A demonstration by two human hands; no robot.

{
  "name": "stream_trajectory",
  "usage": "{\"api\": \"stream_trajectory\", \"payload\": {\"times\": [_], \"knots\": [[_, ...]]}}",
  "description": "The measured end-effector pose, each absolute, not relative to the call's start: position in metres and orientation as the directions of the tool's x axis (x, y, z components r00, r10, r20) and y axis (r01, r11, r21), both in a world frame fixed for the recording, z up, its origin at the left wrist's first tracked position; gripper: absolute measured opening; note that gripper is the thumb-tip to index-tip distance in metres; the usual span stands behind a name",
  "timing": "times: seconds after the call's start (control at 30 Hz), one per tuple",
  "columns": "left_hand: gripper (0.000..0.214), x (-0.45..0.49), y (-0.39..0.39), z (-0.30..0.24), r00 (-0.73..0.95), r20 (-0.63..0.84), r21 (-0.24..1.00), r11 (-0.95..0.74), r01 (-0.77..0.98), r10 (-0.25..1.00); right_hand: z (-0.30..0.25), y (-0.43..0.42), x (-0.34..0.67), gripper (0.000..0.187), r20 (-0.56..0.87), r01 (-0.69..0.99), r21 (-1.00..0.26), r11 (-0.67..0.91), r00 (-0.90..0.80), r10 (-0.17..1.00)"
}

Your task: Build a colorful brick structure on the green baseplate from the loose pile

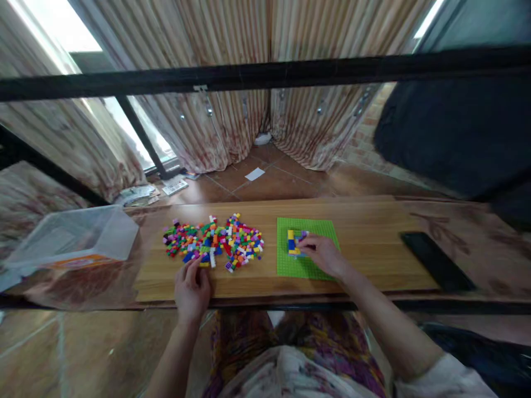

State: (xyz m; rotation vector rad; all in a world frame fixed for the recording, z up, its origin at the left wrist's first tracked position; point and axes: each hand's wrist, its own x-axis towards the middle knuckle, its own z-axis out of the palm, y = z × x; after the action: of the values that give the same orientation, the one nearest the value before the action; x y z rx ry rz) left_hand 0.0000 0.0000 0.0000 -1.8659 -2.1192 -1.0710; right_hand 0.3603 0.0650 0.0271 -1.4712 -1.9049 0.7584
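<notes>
A green studded baseplate [286, 268] lies on the wooden board, right of the middle. On it stands a low build of yellow, blue and purple toy bricks [291, 239]. My right hand [323, 253] reaches over the plate from the right, its fingers pinched together at the build. They seem to grip a small toy brick, mostly hidden by the fingertips. My left hand [192, 290] rests at the near edge of a spread of loose colourful bricks [244, 237]. Its index finger stretches toward the bricks and its thumb stands apart; I see nothing held there.
The wooden board [369, 243] lies on a table covered in brown patterned cloth. At the left stands a clear plastic box [89, 232]; at the right lies a black phone [437, 261]. A dark metal bar [265, 76] crosses beyond the table, before striped curtains [224, 127].
</notes>
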Motion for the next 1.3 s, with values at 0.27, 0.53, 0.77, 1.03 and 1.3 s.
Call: {"api": "stream_trajectory", "payload": {"times": [0.27,0.53,0.77,1.03,1.3], "knots": [[0.031,0.003,-0.001,0.002,-0.237,0.515,0.433,-0.011,0.901,0.824,0.041,0.064,0.360,0.015,0.096,0.672,-0.710,0.211,-0.204,0.974],[0.034,0.003,-0.002,0.004,-0.213,0.513,0.435,-0.038,0.900,0.831,0.048,0.049,0.363,0.025,0.187,0.548,-0.827,0.125,0.059,0.981],[0.035,0.004,-0.003,0.000,-0.229,0.506,0.455,-0.032,0.890,0.831,0.053,0.023,0.329,0.026,0.208,0.490,-0.852,0.182,-0.001,0.978],[0.035,0.006,-0.006,0.001,-0.232,0.489,0.471,-0.030,0.882,0.841,0.038,0.004,0.251,0.020,0.150,0.518,-0.783,0.344,-0.380,0.913],[0.036,0.008,-0.007,-0.001,-0.240,0.495,0.474,-0.028,0.880,0.835,0.029,0.020,0.203,0.016,0.248,0.618,-0.609,0.497,-0.446,0.860]]}}
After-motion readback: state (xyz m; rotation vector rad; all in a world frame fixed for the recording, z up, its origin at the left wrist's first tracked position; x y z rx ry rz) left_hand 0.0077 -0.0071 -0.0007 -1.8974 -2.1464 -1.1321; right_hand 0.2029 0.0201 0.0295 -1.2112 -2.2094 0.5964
